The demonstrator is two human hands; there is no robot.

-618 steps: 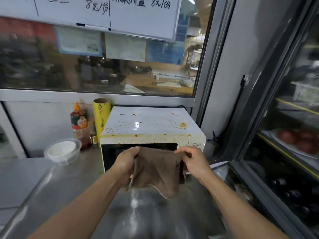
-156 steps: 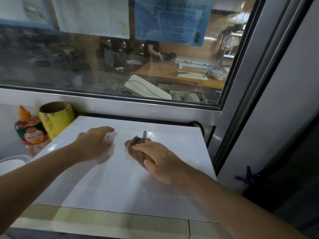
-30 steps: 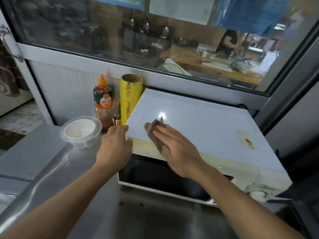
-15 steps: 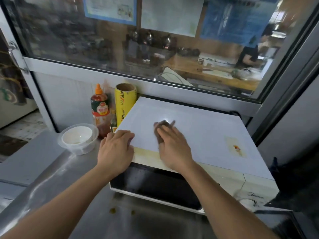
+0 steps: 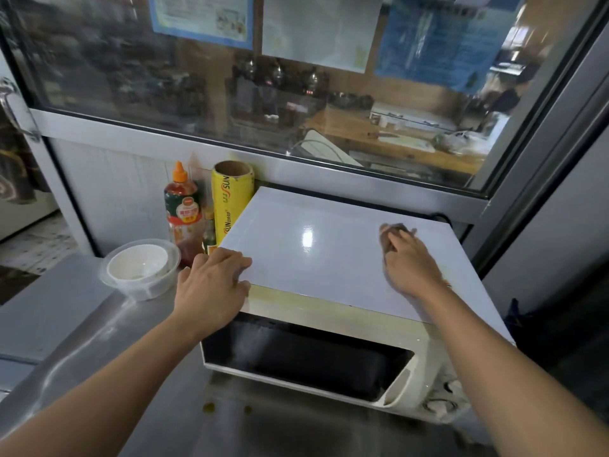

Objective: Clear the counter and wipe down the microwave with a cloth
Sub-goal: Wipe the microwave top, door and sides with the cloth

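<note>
A white microwave [image 5: 316, 245] with a dark door stands on the steel counter [image 5: 75, 311] under a window. My right hand [image 5: 410, 262] lies flat on the right part of its top and presses a bunched brown cloth [image 5: 393, 229], which sticks out past my fingertips. My left hand [image 5: 211, 285] rests on the microwave's front left corner, fingers spread over the top edge. The top looks glossy and white, with a small orange mark by my right wrist.
Left of the microwave stand a yellow cling-film roll [image 5: 230, 202], a red sauce bottle [image 5: 183, 209] and a clear plastic bowl [image 5: 140, 267]. Small brown drops [image 5: 207, 407] lie on the counter in front of the microwave. A dark cabinet frame rises at the right.
My right hand has slid the cloth from the left front of the microwave top across to its right side. My left hand has stayed on the front left corner.
</note>
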